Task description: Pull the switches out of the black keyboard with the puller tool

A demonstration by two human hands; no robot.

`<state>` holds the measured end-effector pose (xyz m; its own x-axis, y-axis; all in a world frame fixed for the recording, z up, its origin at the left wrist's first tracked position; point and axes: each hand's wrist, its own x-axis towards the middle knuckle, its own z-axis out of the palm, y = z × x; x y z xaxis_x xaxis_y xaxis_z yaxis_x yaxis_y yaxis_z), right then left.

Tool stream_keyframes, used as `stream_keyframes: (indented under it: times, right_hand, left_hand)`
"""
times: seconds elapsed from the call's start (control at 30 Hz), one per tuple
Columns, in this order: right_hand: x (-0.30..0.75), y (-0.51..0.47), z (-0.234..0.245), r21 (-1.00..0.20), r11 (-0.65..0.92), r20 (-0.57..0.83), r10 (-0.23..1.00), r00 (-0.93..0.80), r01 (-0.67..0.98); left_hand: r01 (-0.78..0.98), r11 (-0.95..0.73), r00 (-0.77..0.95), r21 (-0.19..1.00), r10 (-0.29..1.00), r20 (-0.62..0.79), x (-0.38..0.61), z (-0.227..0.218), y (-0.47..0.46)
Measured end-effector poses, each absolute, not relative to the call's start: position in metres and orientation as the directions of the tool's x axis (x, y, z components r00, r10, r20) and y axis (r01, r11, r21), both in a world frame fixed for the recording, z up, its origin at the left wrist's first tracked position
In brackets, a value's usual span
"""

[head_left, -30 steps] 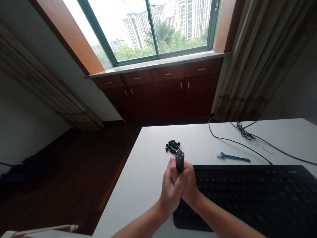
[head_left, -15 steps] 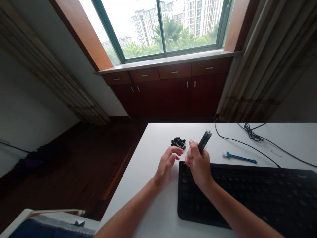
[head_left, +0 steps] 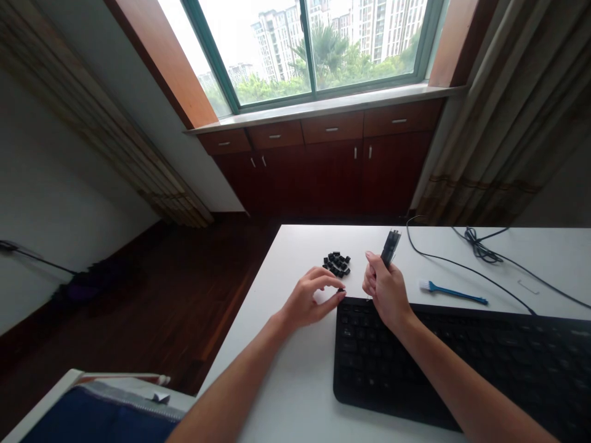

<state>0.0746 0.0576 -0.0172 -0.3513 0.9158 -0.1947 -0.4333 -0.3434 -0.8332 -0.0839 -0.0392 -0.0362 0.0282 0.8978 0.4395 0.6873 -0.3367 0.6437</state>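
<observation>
My right hand [head_left: 386,290] is closed round a dark slim tool [head_left: 390,246] that sticks up and away from me, above the far left corner of a black keyboard [head_left: 462,363]. My left hand [head_left: 310,300] hovers over the white table [head_left: 286,381], its fingertips pinched on a small black keycap [head_left: 340,290] just short of a pile of loose black keycaps [head_left: 337,263]. The keyboard's far left corner lies right beside that pinch.
A blue-handled brush [head_left: 455,290] lies beyond the keyboard, with a black cable [head_left: 466,264] trailing across the table's far side. The table's left edge drops to a dark wooden floor. A blue cloth-covered object [head_left: 92,418] sits at lower left. Cabinets and a window stand behind.
My hands were clasped together round the tool; they have parted. The right hand kept the tool and moved right, the left hand moved towards the keycap pile with its fingertips closing.
</observation>
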Motion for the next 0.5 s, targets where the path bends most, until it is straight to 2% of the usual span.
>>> stream_keyframes:
  times: [0.1, 0.17, 0.33, 0.5]
  right_hand:
    - [0.075, 0.058, -0.018, -0.83, -0.349, -0.2, 0.914, -0.352, -0.434]
    - [0.075, 0.058, -0.019, -0.83, -0.35, -0.198, 0.913, -0.356, -0.434]
    - [0.076, 0.057, -0.021, -0.839, -0.342, -0.184, 0.911, -0.37, -0.423]
    - [0.075, 0.057, -0.022, -0.844, -0.339, -0.181, 0.91, -0.373, -0.416]
  left_hand:
    - [0.718, -0.184, -0.202, 0.671, 0.868, 0.454, -0.094, -0.039, -0.035]
    - [0.758, -0.091, -0.286, 0.646, 0.843, 0.456, -0.101, -0.042, -0.034]
    - [0.802, 0.046, -0.36, 0.595, 0.832, 0.421, -0.114, -0.048, -0.031]
    - [0.788, 0.067, -0.367, 0.612, 0.848, 0.381, -0.116, -0.053, -0.029]
